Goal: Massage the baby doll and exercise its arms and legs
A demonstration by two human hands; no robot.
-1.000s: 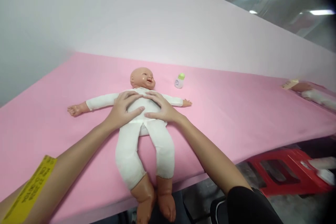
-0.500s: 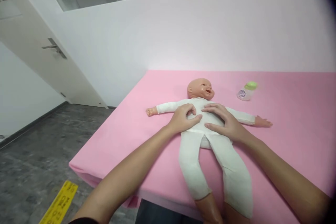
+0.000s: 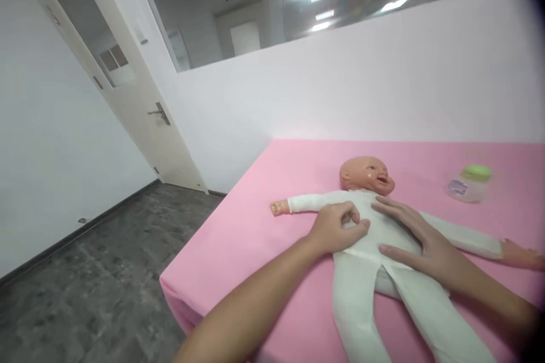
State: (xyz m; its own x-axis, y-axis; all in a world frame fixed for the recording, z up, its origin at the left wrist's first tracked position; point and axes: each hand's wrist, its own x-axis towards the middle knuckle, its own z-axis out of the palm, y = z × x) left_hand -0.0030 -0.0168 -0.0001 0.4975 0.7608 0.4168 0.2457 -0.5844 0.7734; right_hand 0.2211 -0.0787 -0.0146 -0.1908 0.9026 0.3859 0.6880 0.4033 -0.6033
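Fingers (image 3: 349, 212) of the left hand (image 3: 331, 229) curl over the doll's (image 3: 385, 228) side, a narrow gap showing between thumb and forefinger; whether the hidden tips grip the cloth cannot be told. Those of the right hand (image 3: 432, 245) spread wide and flat across the opposite side of the torso, thumb well apart. A second ago the left fingers lay extended; they are now bent, while the right ones keep their spread. The camera has also swung leftward, so the doll appears farther right. Judged together, these changes suggest a small adjustment of the left hand alone, the body remaining framed by both hands. The doll lies on its back on the pink table (image 3: 238, 247), head turned aside, arms outstretched, feet out of view. Beyond its shoulder sits a green-capped bottle (image 3: 465, 187), blurred and untouched; the doll's sleeved arm lies between it and the right hand. The hands themselves hide parts of the torso. Farther out are the wall (image 3: 374, 96), a window (image 3: 251, 17) above it, the door (image 3: 128, 88) and the grey floor (image 3: 102, 278).
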